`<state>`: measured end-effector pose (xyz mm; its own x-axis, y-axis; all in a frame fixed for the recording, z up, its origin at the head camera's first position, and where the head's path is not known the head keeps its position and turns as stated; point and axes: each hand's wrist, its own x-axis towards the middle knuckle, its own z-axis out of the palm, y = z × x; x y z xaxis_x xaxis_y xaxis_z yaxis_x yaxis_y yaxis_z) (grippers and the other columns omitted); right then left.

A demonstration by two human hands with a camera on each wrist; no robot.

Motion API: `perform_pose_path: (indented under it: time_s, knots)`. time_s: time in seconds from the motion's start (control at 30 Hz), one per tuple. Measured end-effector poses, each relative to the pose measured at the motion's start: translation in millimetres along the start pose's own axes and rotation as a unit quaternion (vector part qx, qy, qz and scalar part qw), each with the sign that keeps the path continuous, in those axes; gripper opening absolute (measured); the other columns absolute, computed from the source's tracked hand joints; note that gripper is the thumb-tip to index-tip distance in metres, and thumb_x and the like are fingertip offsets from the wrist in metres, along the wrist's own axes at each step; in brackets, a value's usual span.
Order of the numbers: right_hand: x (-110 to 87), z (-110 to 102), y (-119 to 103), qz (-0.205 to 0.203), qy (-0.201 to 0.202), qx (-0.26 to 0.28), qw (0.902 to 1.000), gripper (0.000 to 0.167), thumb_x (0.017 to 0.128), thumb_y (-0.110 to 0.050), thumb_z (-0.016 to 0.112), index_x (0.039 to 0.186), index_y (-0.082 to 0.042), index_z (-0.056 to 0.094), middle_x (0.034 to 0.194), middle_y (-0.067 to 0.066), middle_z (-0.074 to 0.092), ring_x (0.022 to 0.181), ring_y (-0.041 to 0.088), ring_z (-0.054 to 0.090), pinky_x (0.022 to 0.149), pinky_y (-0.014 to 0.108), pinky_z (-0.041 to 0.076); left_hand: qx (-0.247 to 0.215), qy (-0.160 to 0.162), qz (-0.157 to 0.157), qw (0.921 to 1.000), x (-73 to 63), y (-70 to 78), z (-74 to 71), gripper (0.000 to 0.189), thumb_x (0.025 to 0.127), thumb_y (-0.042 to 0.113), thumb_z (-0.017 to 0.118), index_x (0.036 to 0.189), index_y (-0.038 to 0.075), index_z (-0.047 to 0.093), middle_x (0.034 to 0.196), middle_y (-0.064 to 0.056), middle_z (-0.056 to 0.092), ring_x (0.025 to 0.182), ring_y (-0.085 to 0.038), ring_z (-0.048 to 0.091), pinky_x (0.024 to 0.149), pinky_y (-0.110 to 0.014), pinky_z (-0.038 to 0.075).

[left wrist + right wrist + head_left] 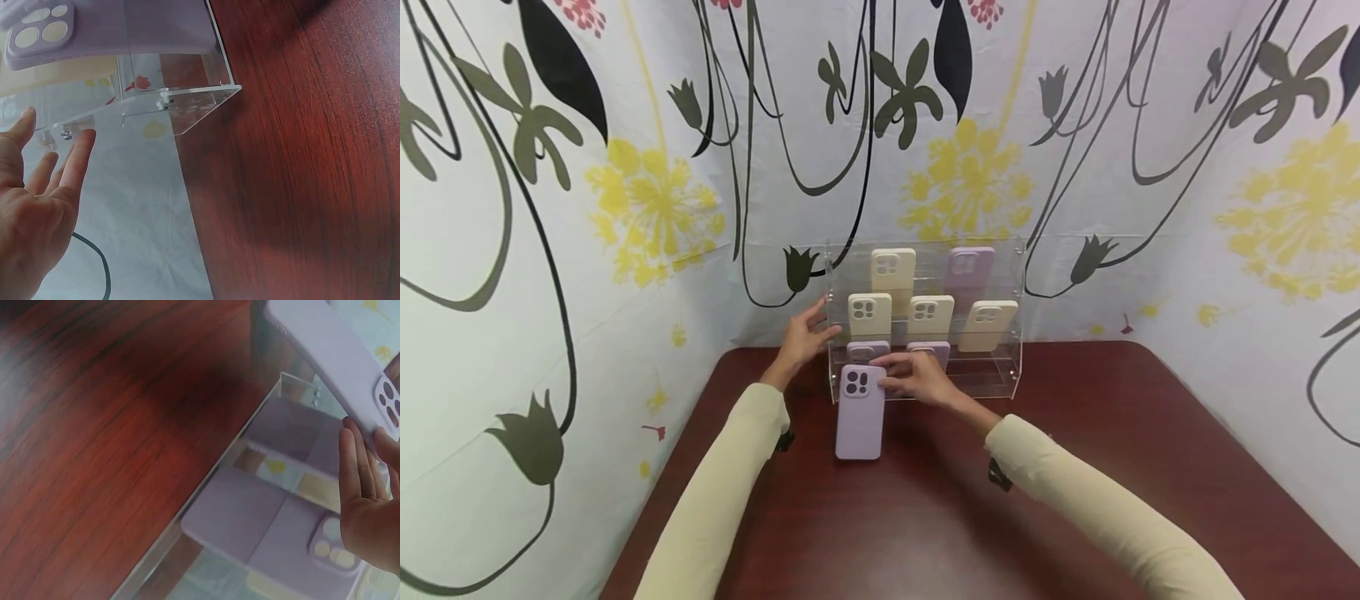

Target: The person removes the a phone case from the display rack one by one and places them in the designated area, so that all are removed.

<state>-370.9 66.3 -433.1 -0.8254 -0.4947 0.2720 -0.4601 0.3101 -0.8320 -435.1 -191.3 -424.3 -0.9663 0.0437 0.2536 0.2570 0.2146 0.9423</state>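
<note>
In the head view, my right hand [923,379] pinches a lilac phone case [861,429] near its top right edge, thumb on one face and fingers on the other. The case is upright in front of a clear acrylic tiered stand [992,385], its camera cutouts at the top. My left hand [801,340] is at the stand's left side panel, fingers extended; in the left wrist view its fingertips [86,139] appear to touch the panel. In the right wrist view, two lilac cases [234,509] lean in the lowest tier, partly hidden in the head view.
Higher tiers hold several cream cases [870,321] and one lilac case [972,271]. The stand is on a dark red wood table [940,517] against a floral fabric backdrop [820,208]. Fabric walls also rise on both sides.
</note>
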Motion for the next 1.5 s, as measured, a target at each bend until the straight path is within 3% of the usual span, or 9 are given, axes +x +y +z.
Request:
perform_pose_path:
  time_s: [0.2, 0.33, 0.63, 0.73, 0.93, 1.2, 1.5]
  knots:
    - [7.8, 18, 2, 0.019, -0.011, 0.024, 0.9995, 0.036, 0.094, 0.004, 0.074, 0.129, 0.006, 0.069, 0.105, 0.026, 0.076, 0.088, 0.040, 0.077, 0.073, 0.048, 0.066, 0.003, 0.003, 0.000, 1.0000, 2.0, -2.5, 0.9, 0.074, 0.094, 0.007, 0.077, 0.159, 0.020, 0.043, 0.146, -0.028, 0.055, 0.124, -0.041, 0.064, 0.086, -0.050, 0.063]
    - [15.2, 32, 2, 0.040, 0.009, 0.056, 0.9976, 0.034, 0.092, 0.006, 0.074, 0.126, 0.009, 0.067, 0.108, 0.028, 0.074, 0.091, 0.040, 0.077, 0.077, 0.055, 0.064, 0.014, 0.000, 0.009, 0.9999, 3.3, -3.2, 0.5, 0.073, 0.095, 0.008, 0.076, 0.159, 0.020, 0.043, 0.146, -0.027, 0.055, 0.126, -0.041, 0.062, 0.087, -0.048, 0.063]
    - [25.4, 67, 6, 0.048, 0.033, 0.056, 0.9967, 0.033, 0.092, 0.000, 0.078, 0.124, 0.002, 0.073, 0.108, 0.023, 0.076, 0.092, 0.033, 0.078, 0.072, 0.038, 0.067, 0.008, -0.007, 0.000, 0.9999, -1.1, -1.4, 1.6, 0.075, 0.095, 0.008, 0.076, 0.160, 0.020, 0.042, 0.148, -0.028, 0.053, 0.127, -0.042, 0.062, 0.089, -0.051, 0.062]
    - [27.8, 76, 9, 0.051, 0.041, 0.057, 0.9962, 0.033, 0.091, -0.002, 0.079, 0.123, 0.000, 0.075, 0.105, 0.021, 0.077, 0.088, 0.034, 0.078, 0.072, 0.039, 0.067, 0.015, -0.008, 0.003, 0.9999, -1.3, -1.1, 2.0, 0.075, 0.095, 0.008, 0.076, 0.160, 0.020, 0.041, 0.148, -0.028, 0.053, 0.127, -0.041, 0.062, 0.090, -0.053, 0.061]
    - [33.6, 89, 16, 0.059, 0.052, 0.069, 0.9945, 0.032, 0.091, -0.003, 0.080, 0.122, 0.002, 0.075, 0.102, 0.021, 0.077, 0.080, 0.029, 0.078, 0.073, 0.047, 0.066, 0.027, -0.005, -0.002, 0.9996, -0.3, -0.7, 0.2, 0.074, 0.096, 0.010, 0.076, 0.160, 0.023, 0.042, 0.151, -0.026, 0.051, 0.125, -0.038, 0.064, 0.090, -0.046, 0.063]
    - [35.1, 110, 26, 0.092, 0.060, 0.067, 0.9918, 0.031, 0.091, -0.007, 0.081, 0.120, 0.000, 0.077, 0.099, 0.017, 0.079, 0.079, 0.039, 0.077, 0.070, 0.046, 0.066, 0.019, -0.009, -0.005, 0.9998, 0.5, -5.4, -1.3, 0.075, 0.096, 0.010, 0.076, 0.161, 0.025, 0.041, 0.150, -0.026, 0.052, 0.128, -0.038, 0.062, 0.086, -0.044, 0.064]
    - [31.8, 127, 30, 0.107, 0.043, 0.094, 0.9889, 0.028, 0.091, -0.002, 0.080, 0.118, 0.004, 0.076, 0.100, 0.021, 0.077, 0.081, 0.040, 0.077, 0.069, 0.041, 0.066, 0.014, -0.007, -0.015, 0.9998, 1.0, -2.5, 0.3, 0.075, 0.096, 0.011, 0.076, 0.161, 0.026, 0.041, 0.153, -0.025, 0.049, 0.128, -0.039, 0.062, 0.096, -0.056, 0.058]
